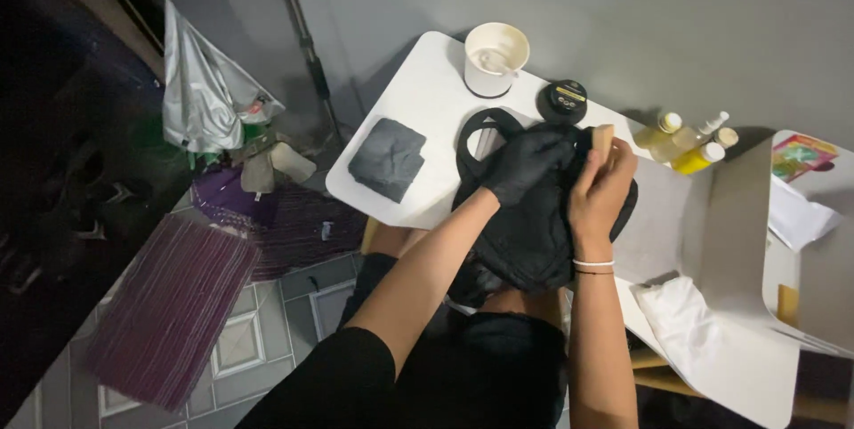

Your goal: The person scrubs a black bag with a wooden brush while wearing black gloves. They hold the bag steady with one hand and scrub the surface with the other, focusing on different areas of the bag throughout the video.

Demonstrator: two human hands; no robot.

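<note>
My left hand, in a black glove, grips the top of a black bag that rests on the white table and on my lap. The bag's looped handle lies flat on the table. Bare, my right hand holds a small wooden brush against the bag's upper edge, close beside the gloved fingers.
A white cup with a stick in it and a round black tin stand behind the bag. A dark grey cloth lies at left. Small yellow bottles stand at right, a white cloth near the front edge. Striped mats cover the floor at left.
</note>
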